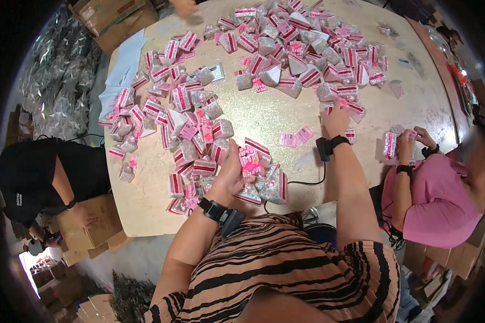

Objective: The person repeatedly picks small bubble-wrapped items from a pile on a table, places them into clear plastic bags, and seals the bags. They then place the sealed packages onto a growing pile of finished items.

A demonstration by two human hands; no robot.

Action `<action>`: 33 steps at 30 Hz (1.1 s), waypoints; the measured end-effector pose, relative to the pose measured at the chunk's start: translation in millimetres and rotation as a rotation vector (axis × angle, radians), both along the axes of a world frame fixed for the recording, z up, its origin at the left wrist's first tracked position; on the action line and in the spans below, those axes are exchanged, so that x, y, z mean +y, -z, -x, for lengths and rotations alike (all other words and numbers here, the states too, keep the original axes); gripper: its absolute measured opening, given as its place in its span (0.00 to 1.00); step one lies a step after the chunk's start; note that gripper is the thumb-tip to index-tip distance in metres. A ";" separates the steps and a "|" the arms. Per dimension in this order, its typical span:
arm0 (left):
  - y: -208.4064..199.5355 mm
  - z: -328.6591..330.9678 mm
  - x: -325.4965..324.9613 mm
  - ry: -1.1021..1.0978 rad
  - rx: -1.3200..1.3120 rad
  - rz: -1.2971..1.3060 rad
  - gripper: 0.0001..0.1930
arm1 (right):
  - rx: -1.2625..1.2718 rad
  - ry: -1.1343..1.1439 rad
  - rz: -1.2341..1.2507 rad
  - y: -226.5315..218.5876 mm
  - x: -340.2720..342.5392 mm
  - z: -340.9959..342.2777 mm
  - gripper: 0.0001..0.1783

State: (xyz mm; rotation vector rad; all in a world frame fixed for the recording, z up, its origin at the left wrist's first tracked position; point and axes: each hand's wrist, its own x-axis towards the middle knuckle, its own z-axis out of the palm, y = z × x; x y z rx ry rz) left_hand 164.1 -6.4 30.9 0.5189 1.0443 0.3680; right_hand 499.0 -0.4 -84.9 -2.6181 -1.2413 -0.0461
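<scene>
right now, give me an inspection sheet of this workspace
surface: round beige table with a glittery top, bare in the middle.
job's things: small pink-and-clear packets; a bunch held in the left hand; loose pink tags lie near the right hand.
clutter: packet heap at left, packet heap at top.
hands: left closed on packets; right reaching to the heap's edge, grip unclear.
cables: black cable running from the right wristband device.
surroundings: person in pink at right holding a packet, person in black at left with a cardboard box, silvery bags.
</scene>
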 end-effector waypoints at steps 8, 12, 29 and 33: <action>19.2 2.1 4.9 -0.050 -0.060 0.122 0.45 | 0.754 0.044 -0.701 -3.4 -7.9 0.9 0.28; 40.8 7.2 4.8 0.021 -0.306 0.107 0.44 | 1.211 -0.373 -0.731 -93.9 -31.9 78.5 0.31; 9.2 2.5 -13.4 -0.060 -0.232 0.096 0.40 | 0.842 -0.927 -0.126 -161.7 -109.9 202.1 0.32; 16.1 11.9 -16.8 -0.038 -0.219 0.055 0.37 | 0.812 -0.874 -0.151 -158.3 -119.9 219.2 0.29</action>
